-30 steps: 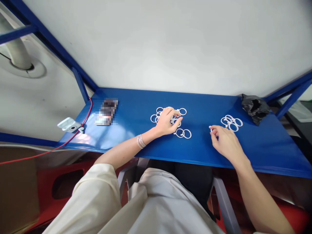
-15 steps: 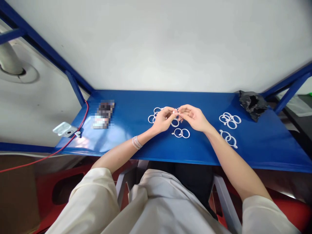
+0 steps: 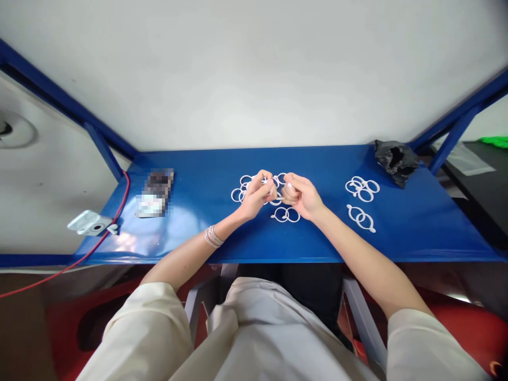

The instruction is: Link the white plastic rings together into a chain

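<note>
Black bag [image 3: 392,162]: contents unseen. Left hand [image 3: 257,196], right hand [image 3: 303,197] curled near rings [image 3: 287,215], grip unclear.

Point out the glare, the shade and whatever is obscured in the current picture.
Head view: bright glare whitens the left end of the blue table; head view: the space beneath it lies in shade; head view: coarse pixels mask the flat object at left; head view: fine detail between left hand and right hand is unclear.

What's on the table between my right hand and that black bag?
A cluster of overlapping white rings lies between your right hand and the black bag, in the head view.
</note>
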The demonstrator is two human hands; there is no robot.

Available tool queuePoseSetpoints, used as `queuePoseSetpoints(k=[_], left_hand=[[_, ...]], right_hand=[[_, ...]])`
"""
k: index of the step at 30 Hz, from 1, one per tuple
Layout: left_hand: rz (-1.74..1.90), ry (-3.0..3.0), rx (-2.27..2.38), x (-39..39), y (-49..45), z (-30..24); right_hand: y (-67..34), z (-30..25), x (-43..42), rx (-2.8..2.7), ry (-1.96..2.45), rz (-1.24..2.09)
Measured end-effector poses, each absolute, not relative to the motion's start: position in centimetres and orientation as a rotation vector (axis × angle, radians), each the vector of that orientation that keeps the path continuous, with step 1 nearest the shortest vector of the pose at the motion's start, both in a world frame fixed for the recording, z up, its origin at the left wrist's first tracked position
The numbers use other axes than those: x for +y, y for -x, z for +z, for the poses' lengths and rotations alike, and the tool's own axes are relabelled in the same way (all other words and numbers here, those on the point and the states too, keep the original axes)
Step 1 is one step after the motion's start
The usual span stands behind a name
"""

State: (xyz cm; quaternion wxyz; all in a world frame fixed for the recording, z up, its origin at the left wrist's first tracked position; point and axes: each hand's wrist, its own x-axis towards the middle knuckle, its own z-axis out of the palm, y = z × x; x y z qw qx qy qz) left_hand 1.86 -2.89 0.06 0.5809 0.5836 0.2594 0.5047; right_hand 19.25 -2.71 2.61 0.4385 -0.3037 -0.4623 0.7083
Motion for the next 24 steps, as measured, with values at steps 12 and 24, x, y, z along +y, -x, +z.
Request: queuePoseSetpoints(k=[12,24], left_hand=[[1.445,-1.523,0.760,-2.8,-2.0,-0.9],[1.484,-1.630,0.746,-3.4,-2.1,-0.5]], right_hand=[[-20.1,1.2,-2.4,-1.367,0.882,1.273],[-19.7,0.5,-3.1,-1.674,0.800,1.215]])
